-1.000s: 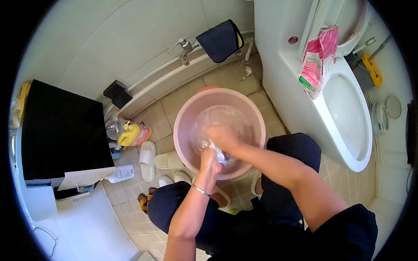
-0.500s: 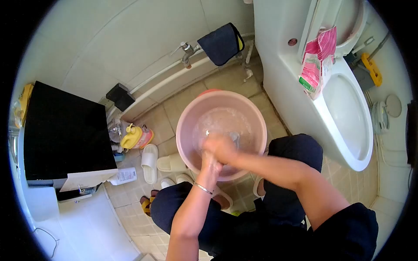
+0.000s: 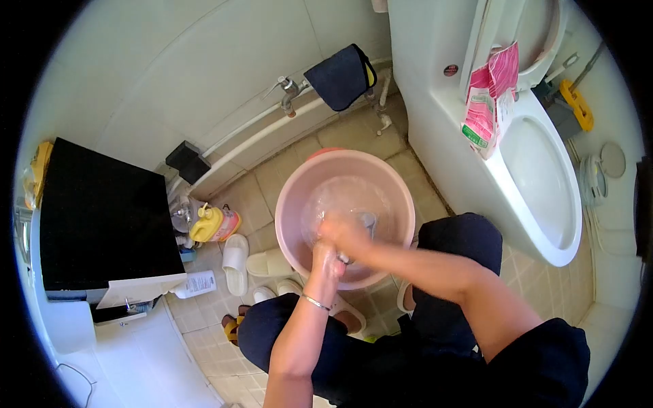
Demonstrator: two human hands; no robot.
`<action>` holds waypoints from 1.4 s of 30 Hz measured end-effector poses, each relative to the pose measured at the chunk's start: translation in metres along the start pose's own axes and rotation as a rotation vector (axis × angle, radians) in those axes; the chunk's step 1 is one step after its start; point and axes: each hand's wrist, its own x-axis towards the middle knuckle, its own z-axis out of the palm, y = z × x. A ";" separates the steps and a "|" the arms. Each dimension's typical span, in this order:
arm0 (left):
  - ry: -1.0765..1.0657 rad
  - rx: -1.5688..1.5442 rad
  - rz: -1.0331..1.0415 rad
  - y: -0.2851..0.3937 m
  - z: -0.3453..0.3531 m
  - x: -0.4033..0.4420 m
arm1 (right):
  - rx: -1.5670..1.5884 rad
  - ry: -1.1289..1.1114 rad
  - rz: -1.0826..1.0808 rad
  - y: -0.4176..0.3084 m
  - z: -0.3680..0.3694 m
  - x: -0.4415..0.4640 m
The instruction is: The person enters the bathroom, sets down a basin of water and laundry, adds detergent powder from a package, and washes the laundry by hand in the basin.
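While together, two hands (one basin)

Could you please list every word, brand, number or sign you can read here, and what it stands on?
No text is legible.
Pink packet on the toilet: print too small.
Round red sticker on the toilet: too small.
White bottle: print blurred.
Yellow bottle: any print too blurred.

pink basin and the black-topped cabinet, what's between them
In the head view: a yellow jug, small items beside it, pale slippers and tiled floor between cabinet and basin.
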 end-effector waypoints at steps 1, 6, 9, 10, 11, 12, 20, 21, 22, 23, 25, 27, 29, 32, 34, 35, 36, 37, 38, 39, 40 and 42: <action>0.155 0.115 -0.089 0.009 0.028 -0.004 | -0.077 -0.023 0.073 0.016 -0.009 0.014; 0.329 0.313 -0.043 0.024 0.018 0.009 | 0.361 0.043 0.662 -0.001 -0.031 0.037; 0.327 0.169 0.027 0.008 -0.041 0.018 | 0.230 0.067 0.167 -0.041 -0.016 0.016; 0.332 0.163 0.024 0.001 -0.039 0.016 | 0.008 0.030 -0.326 -0.048 -0.012 0.008; 0.148 -0.066 0.087 -0.011 -0.035 0.010 | -0.116 -0.061 -0.329 -0.040 -0.011 0.001; -0.043 -0.299 0.106 -0.023 -0.031 0.004 | -0.109 -0.071 -0.317 -0.027 -0.008 0.002; 0.302 0.144 -0.154 -0.001 0.008 -0.011 | -0.003 -0.251 -0.042 -0.011 -0.007 -0.007; 0.331 0.203 -0.162 0.003 0.009 -0.009 | 0.033 -0.259 0.282 0.008 -0.010 0.005; 0.351 0.287 -0.129 0.008 0.005 -0.003 | 0.067 -0.262 0.600 0.022 -0.008 0.013; 0.383 0.398 -0.070 0.013 -0.002 0.005 | 0.064 -0.265 0.589 0.033 -0.002 0.017; 0.474 0.710 0.030 0.016 -0.022 0.026 | -0.081 -0.198 0.696 0.055 0.009 0.017; 0.535 1.101 0.072 -0.002 -0.075 0.060 | -0.242 -0.261 0.577 0.069 0.024 0.003; 0.605 1.474 0.123 -0.014 -0.055 0.058 | -0.395 -0.312 0.457 0.075 0.029 -0.009; 0.657 1.860 0.459 -0.025 -0.047 0.064 | -0.423 -0.568 0.069 0.092 0.025 -0.013; 0.817 1.796 0.442 -0.025 -0.046 0.065 | -0.508 -0.492 0.244 0.107 0.028 -0.003; 0.839 1.808 0.374 -0.030 -0.043 0.064 | -0.509 -0.496 0.244 0.107 0.029 -0.009; 0.839 1.805 0.376 -0.030 -0.044 0.063 | -0.488 -0.484 0.109 0.105 0.029 -0.016; 0.706 1.881 0.364 -0.028 -0.045 0.060 | -0.467 -0.469 -0.027 0.103 0.027 -0.017; 0.571 1.953 0.343 -0.028 -0.047 0.056 | -0.467 -0.473 -0.026 0.105 0.022 -0.015; 0.572 1.953 0.336 -0.028 -0.052 0.056 | -0.476 -0.508 0.152 0.108 0.016 -0.011; 0.685 1.648 0.223 -0.026 -0.057 0.065 | -0.486 -0.534 0.326 0.108 0.012 -0.006; 0.771 1.334 0.126 -0.024 -0.060 0.080 | -0.158 -0.305 0.493 0.100 0.015 -0.002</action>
